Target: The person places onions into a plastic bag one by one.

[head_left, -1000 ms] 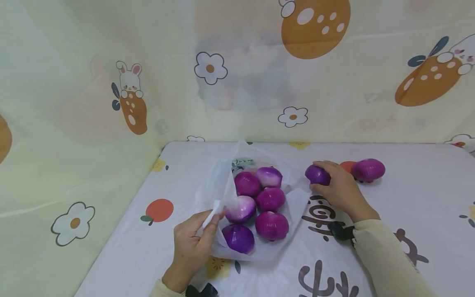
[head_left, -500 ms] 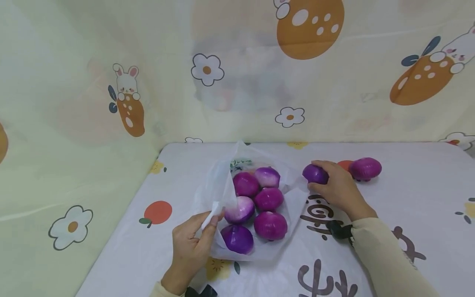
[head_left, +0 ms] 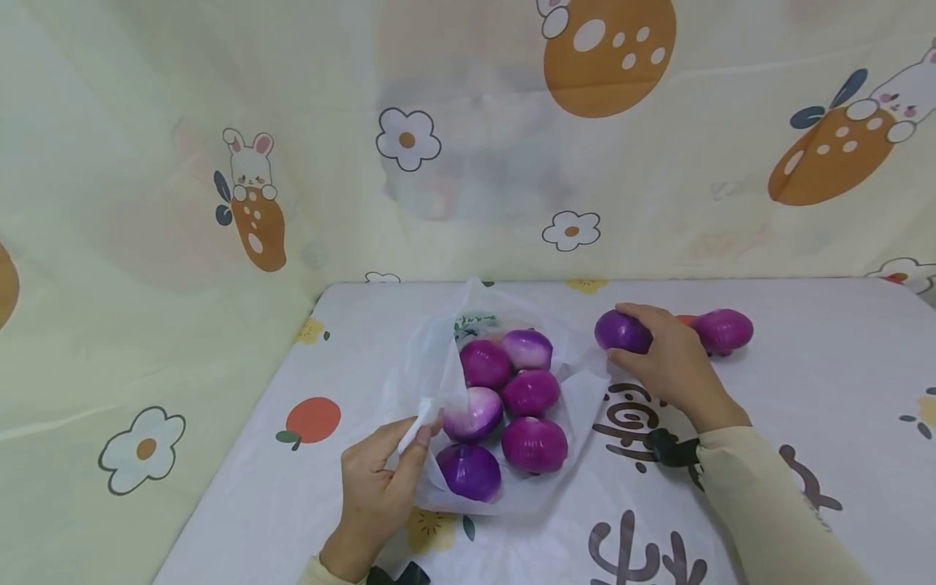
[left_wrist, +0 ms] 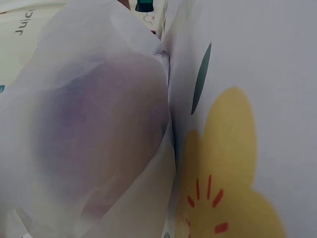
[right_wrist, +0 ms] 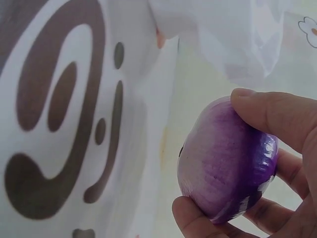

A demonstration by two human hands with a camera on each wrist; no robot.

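Observation:
My left hand pinches the near-left edge of a thin white plastic bag, which lies with its mouth spread. Several purple onions sit in the bag in two rough rows. To the right of the bag, my right hand grips a dark purple onion between thumb and fingers. The right wrist view shows that onion held off the table, pale on one side. Through the bag film in the left wrist view an onion shows as a blurred purple shape; the left hand is out of that view.
Another purple onion lies on the table to the right of my right hand. A white cloth with printed fruit, flowers and brown lettering covers the table. A patterned curtain rises along its back edge and left side.
My right hand has lifted the dark onion slightly upward. The left hand keeps its pinch on the bag, and the onions in the bag have not moved.

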